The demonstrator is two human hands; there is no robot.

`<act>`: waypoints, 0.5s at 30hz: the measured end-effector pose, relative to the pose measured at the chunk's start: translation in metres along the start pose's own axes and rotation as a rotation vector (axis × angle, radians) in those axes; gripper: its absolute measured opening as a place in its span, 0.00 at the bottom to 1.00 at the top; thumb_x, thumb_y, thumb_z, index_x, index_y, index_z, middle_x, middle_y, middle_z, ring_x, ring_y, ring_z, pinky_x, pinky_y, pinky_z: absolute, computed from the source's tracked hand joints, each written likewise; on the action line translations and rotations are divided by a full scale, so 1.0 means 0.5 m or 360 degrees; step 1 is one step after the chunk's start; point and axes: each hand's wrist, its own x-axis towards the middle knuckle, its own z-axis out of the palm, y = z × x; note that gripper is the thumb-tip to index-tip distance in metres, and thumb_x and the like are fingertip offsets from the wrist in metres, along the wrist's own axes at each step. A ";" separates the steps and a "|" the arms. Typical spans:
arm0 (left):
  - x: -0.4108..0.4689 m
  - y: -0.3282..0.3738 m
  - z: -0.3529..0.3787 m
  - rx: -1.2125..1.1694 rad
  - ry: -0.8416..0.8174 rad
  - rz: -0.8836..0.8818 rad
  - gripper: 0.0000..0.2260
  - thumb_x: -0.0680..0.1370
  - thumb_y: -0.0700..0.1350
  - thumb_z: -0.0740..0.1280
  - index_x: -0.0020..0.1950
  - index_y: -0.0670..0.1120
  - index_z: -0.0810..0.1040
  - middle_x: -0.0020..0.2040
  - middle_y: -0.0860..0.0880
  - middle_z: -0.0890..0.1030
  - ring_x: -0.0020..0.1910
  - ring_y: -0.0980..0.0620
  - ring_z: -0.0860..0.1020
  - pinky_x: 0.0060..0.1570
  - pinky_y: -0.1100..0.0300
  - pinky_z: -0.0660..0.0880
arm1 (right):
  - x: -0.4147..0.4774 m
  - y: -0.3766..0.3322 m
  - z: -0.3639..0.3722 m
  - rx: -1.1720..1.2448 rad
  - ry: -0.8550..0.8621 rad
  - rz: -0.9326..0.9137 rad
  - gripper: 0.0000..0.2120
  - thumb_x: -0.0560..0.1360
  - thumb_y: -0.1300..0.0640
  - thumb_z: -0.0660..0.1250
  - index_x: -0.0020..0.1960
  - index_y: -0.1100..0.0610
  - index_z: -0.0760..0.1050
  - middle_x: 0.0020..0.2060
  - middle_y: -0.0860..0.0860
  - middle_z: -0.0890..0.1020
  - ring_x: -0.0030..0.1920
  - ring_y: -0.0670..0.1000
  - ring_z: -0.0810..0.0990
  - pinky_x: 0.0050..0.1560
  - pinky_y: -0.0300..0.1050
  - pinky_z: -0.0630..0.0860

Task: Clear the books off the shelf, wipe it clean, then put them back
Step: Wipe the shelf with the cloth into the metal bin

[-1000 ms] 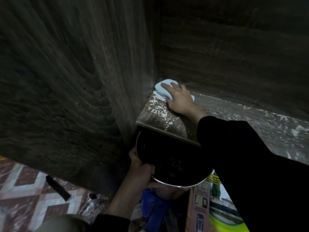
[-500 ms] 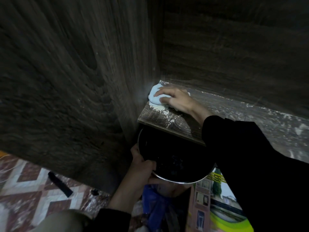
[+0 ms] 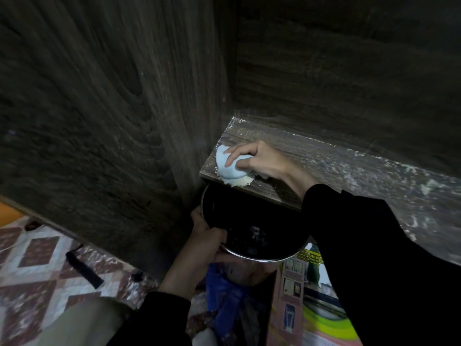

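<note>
- The right hand [image 3: 262,161] was curled round a bunched pale-blue cloth [image 3: 228,166], pressing it down at the front-left corner of the shelf [image 3: 324,166], right at the front edge.
- A small heap of white crumbs [image 3: 240,182] lay under the cloth's leading side, partly overhanging that edge. The cloth seemed to be held low and bunched so that it pushed grit along rather than sliding over it.
- The left hand [image 3: 204,236] gripped the rim of a round dark pan [image 3: 249,228], thumb over the lip. The pan sat just below the shelf's front-left corner and beneath the heap, most likely to catch the sweepings before they reached the floor [image 3: 37,258].
- The two hands were apart, one above the shelf edge and one under it, each clamped on its own tool.
- The corner against the side panel [image 3: 124,121] looked mostly swept. Pale dust and flakes covered the shelf board farther right and along its back edge, so I judged the wiping to be partway done.
- No books stood on the part of the shelf in view. A brightly printed cover [image 3: 324,308] lay lower down on the right, but I could not tell whether it was one of them.
- The likeliest slip was crumbs missing the pan if it drifted out from under the edge.
</note>
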 end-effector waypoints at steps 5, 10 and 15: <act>-0.001 0.001 -0.001 -0.0025 -0.0021 0.0004 0.28 0.72 0.26 0.55 0.62 0.55 0.60 0.53 0.51 0.72 0.47 0.43 0.77 0.27 0.48 0.80 | -0.047 0.006 0.011 -0.0007 -0.0027 -0.0068 0.15 0.71 0.70 0.65 0.45 0.52 0.82 0.55 0.46 0.79 0.61 0.42 0.74 0.61 0.30 0.64; -0.008 0.006 0.006 0.0005 -0.0011 0.0018 0.27 0.73 0.26 0.55 0.63 0.54 0.60 0.50 0.51 0.72 0.43 0.46 0.77 0.29 0.47 0.80 | -0.086 0.019 0.022 -0.0125 -0.0027 -0.0114 0.11 0.68 0.58 0.67 0.44 0.43 0.81 0.57 0.38 0.77 0.65 0.39 0.70 0.71 0.46 0.57; -0.008 0.005 0.004 0.0032 0.0009 0.0023 0.27 0.73 0.27 0.56 0.62 0.54 0.60 0.51 0.51 0.72 0.44 0.45 0.77 0.26 0.52 0.79 | -0.125 0.039 0.024 -0.0565 -0.0063 -0.0261 0.15 0.64 0.49 0.68 0.51 0.40 0.79 0.62 0.34 0.72 0.71 0.43 0.63 0.72 0.53 0.51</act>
